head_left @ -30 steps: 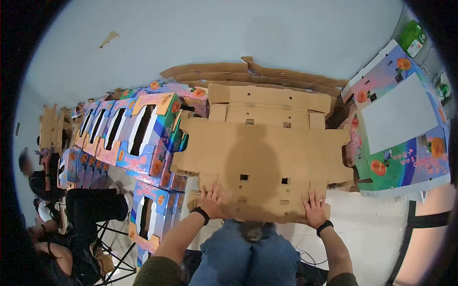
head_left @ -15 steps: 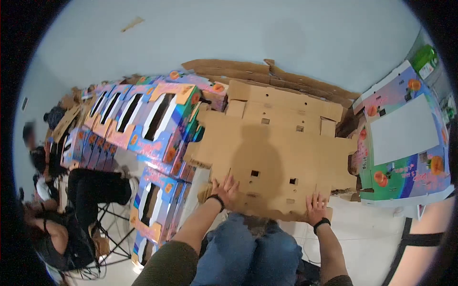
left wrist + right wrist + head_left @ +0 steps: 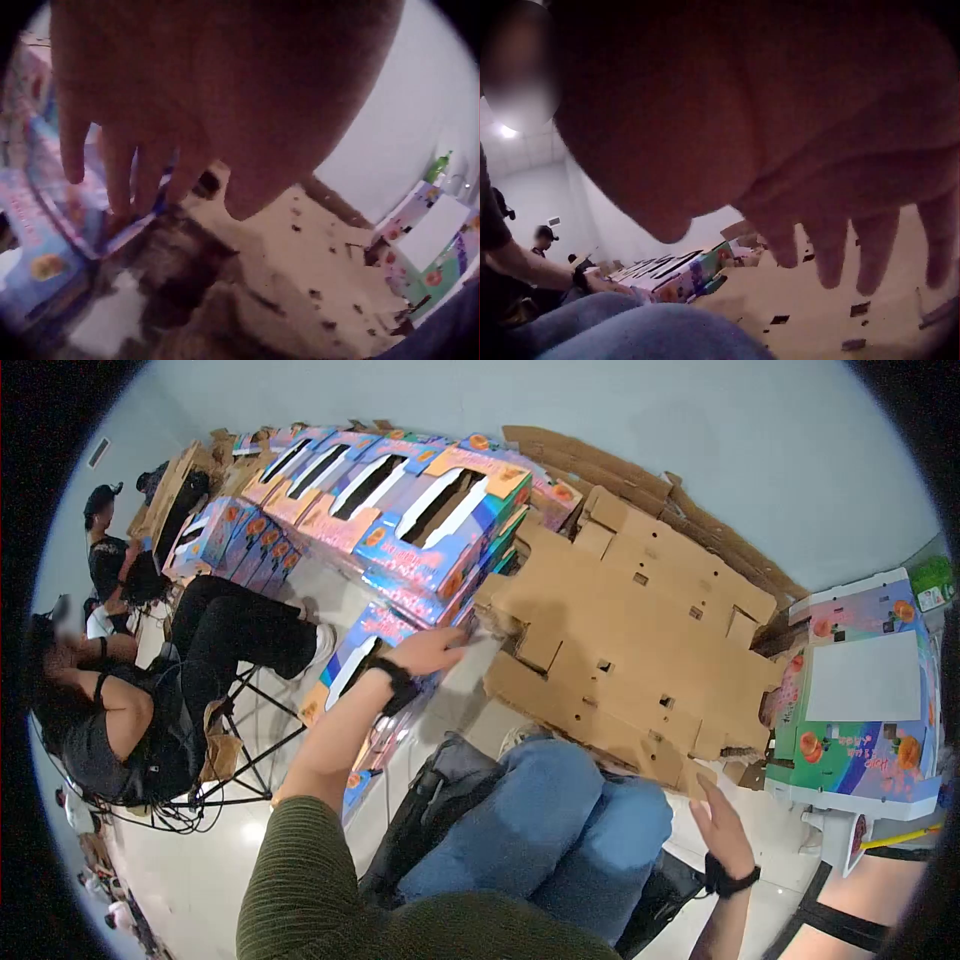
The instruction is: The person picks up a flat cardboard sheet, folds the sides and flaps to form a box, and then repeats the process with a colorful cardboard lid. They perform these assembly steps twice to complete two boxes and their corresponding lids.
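A large brown cardboard sheet (image 3: 640, 630) with square cut-outs and folded flaps lies before my knees. My left hand (image 3: 428, 652) is off the sheet, reaching over the gap between its left edge and the printed boxes. In the left wrist view its fingers (image 3: 120, 169) are spread and extended, with nothing held. Near the sheet's front right corner is my right hand (image 3: 725, 830). The right wrist view shows its fingers (image 3: 829, 255) extended over the cardboard, also holding nothing. Below the left hand stands a blue and pink printed box (image 3: 350, 670) with a slot in its top.
Several colourful printed boxes (image 3: 425, 510) stand in a row at left. On the right, a printed carton (image 3: 850, 750) carries a white sheet (image 3: 865, 675). Flattened cardboard (image 3: 700, 525) leans along the wall. A seated person (image 3: 140, 700) and a black-legged stand (image 3: 240, 750) are at left.
My left hand has left the cardboard sheet and moved left toward the boxes. The right hand has drawn back to the sheet's front corner. The head view has turned left.
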Action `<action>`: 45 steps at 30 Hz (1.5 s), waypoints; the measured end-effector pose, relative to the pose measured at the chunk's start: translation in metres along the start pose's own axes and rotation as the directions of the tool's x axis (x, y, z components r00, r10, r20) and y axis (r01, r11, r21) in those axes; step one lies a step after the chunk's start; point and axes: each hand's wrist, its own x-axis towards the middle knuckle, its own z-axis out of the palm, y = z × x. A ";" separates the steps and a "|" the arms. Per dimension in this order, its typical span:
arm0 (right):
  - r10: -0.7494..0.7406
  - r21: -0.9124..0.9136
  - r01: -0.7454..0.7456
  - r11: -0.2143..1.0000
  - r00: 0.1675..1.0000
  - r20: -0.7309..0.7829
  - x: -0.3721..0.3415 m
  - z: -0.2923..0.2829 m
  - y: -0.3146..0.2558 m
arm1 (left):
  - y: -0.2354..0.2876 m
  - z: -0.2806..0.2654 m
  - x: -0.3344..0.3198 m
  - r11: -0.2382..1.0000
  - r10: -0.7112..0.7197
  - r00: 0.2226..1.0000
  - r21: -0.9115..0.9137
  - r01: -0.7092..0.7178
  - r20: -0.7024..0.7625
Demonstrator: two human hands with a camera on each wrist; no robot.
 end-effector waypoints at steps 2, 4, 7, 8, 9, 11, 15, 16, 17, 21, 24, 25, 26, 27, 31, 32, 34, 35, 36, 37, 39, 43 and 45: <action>-0.062 0.032 0.061 0.998 0.997 0.050 -0.024 0.021 0.004 | -0.080 0.040 -0.046 0.985 -0.166 0.979 0.032 0.171 -0.119; -0.080 0.115 0.068 0.991 0.991 0.104 -0.040 0.047 -0.015 | -0.121 0.065 -0.096 0.915 -0.369 0.929 0.166 0.369 -0.029; -0.033 0.073 0.032 0.997 0.999 0.017 -0.048 0.092 -0.027 | -0.184 0.134 -0.162 0.802 -0.590 0.807 0.121 0.585 0.013; 0.013 0.079 -0.011 0.997 1.000 -0.020 -0.047 0.099 -0.032 | -0.179 0.133 -0.173 0.756 -0.654 0.748 0.131 0.642 0.111; 0.062 0.087 -0.056 0.995 0.996 -0.062 -0.047 0.104 -0.037 | -0.171 0.130 -0.180 0.709 -0.704 0.680 0.148 0.689 0.206; 0.070 0.043 -0.066 0.997 0.994 -0.089 -0.045 0.106 -0.041 | -0.163 0.144 -0.192 0.648 -0.757 0.653 0.150 0.747 0.016; 0.018 -0.040 -0.023 0.999 0.993 -0.120 -0.041 0.106 -0.042 | -0.209 0.195 -0.190 0.611 -0.755 0.637 0.189 0.769 -0.156; -0.001 -0.055 -0.007 0.998 0.990 -0.141 -0.042 0.108 -0.039 | -0.237 0.210 -0.186 0.662 -0.710 0.692 0.215 0.718 -0.130; -0.021 -0.066 0.011 0.998 0.989 -0.145 -0.041 0.110 -0.039 | -0.219 0.189 -0.181 0.684 -0.698 0.714 0.247 0.687 -0.055; -0.001 -0.109 -0.015 0.994 0.989 -0.148 -0.039 0.106 -0.048 | -0.241 0.200 -0.173 0.688 -0.708 0.703 0.153 0.709 -0.073; -0.001 -0.149 -0.024 0.989 0.987 -0.163 -0.039 0.108 -0.050 | -0.193 0.176 -0.168 0.607 -0.727 0.663 0.285 0.742 -0.179; 0.011 -0.130 -0.033 0.991 0.986 -0.164 -0.039 0.107 -0.052 | -0.188 0.167 -0.165 0.576 -0.769 0.626 0.284 0.766 -0.129; 0.019 -0.113 -0.038 0.993 0.987 -0.162 -0.039 0.106 -0.053 | -0.198 0.173 -0.164 0.566 -0.768 0.624 0.300 0.768 -0.147; 0.024 -0.098 -0.040 0.994 0.987 -0.160 -0.039 0.105 -0.053 | -0.211 0.180 -0.164 0.556 -0.766 0.620 0.312 0.771 -0.166; 0.054 -0.130 -0.078 0.988 0.982 -0.180 -0.040 0.107 -0.052 | -0.216 0.172 -0.157 0.521 -0.836 0.547 0.241 0.819 -0.051; 0.060 -0.125 -0.083 0.989 0.982 -0.179 -0.040 0.107 -0.052 | -0.214 0.169 -0.151 0.524 -0.828 0.558 0.273 0.807 -0.060; 0.062 -0.112 -0.082 0.990 0.983 -0.174 -0.038 0.107 -0.055 | -0.188 0.155 -0.156 0.510 -0.823 0.563 0.339 0.790 -0.076; 0.061 -0.105 -0.081 0.991 0.983 -0.175 -0.038 0.107 -0.058 | -0.196 0.162 -0.160 0.529 -0.811 0.577 0.301 0.793 -0.096; 0.056 -0.100 -0.075 0.992 0.982 -0.182 -0.038 0.106 -0.059 | -0.204 0.172 -0.164 0.549 -0.798 0.591 0.259 0.795 -0.121; 0.050 -0.093 -0.069 0.993 0.979 -0.197 -0.037 0.107 -0.058 | -0.214 0.176 -0.164 0.569 -0.784 0.602 0.215 0.794 -0.150; 0.041 -0.073 -0.059 0.996 0.973 -0.227 -0.037 0.115 -0.052 | -0.197 0.165 -0.173 0.603 -0.774 0.611 0.101 0.791 -0.167; 0.012 -0.081 -0.037 0.996 0.957 -0.288 -0.038 0.123 -0.045 | -0.214 0.151 -0.206 0.755 -0.616 0.748 0.084 0.650 -0.247; -0.012 -0.099 -0.022 0.995 0.946 -0.323 -0.039 0.129 -0.038 | -0.207 0.124 -0.227 0.781 -0.620 0.767 -0.040 0.623 -0.167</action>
